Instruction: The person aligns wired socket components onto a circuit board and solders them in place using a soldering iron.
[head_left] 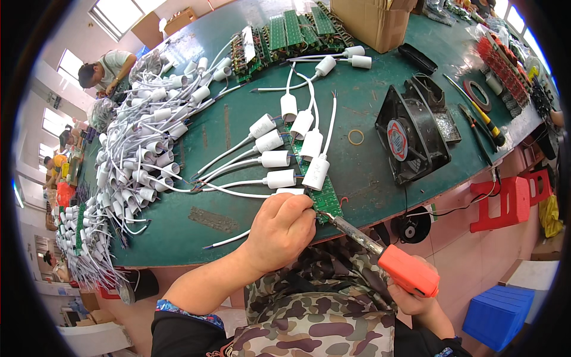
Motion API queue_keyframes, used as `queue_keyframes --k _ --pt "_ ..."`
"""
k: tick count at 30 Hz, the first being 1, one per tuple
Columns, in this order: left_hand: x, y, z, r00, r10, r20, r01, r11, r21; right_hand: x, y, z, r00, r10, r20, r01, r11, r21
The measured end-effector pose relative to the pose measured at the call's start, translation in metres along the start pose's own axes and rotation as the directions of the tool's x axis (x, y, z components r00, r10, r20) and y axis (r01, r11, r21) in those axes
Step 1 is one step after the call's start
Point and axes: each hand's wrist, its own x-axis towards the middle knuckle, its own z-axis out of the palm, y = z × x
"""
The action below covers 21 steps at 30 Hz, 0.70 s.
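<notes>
My right hand [413, 300] is wrapped around the orange-red handle of a soldering iron [363, 239]. Its tip meets the near end of a narrow green circuit board [324, 199]. Right beside that tip, the fingers of my left hand [282, 226] are pinched together; what they grip is hidden. A white cable [231, 239] runs out from under this hand to the left. Just above the knuckles lies a partly covered white lamp socket [290, 191]. Several more white lamp sockets [275, 159] with cables line the board's left side, and others [316, 172] lie across it.
A big heap of white corded sockets [143, 149] covers the table's left. Stacked green boards [291, 30] and a cardboard box [372, 24] stand at the back. To the right are a black fan [410, 134], pliers [476, 134], a screwdriver [488, 122] and tape [477, 95]. Another person [107, 71] works far left.
</notes>
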Motion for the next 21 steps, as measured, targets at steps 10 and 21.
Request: queue_keyframes --k 10,21 --pt "0.0001 0.0005 0.0009 1.0 -0.008 0.003 0.008 1.0 0.004 0.0019 -0.0036 -0.0014 1.0 0.026 0.013 -0.025 0.996 -0.086" --pt "0.0005 0.0008 0.0006 1.0 -0.003 -0.001 0.003 1.0 0.0 0.0043 -0.0032 -0.0039 0.999 -0.001 -0.033 0.002 1.0 0.021"
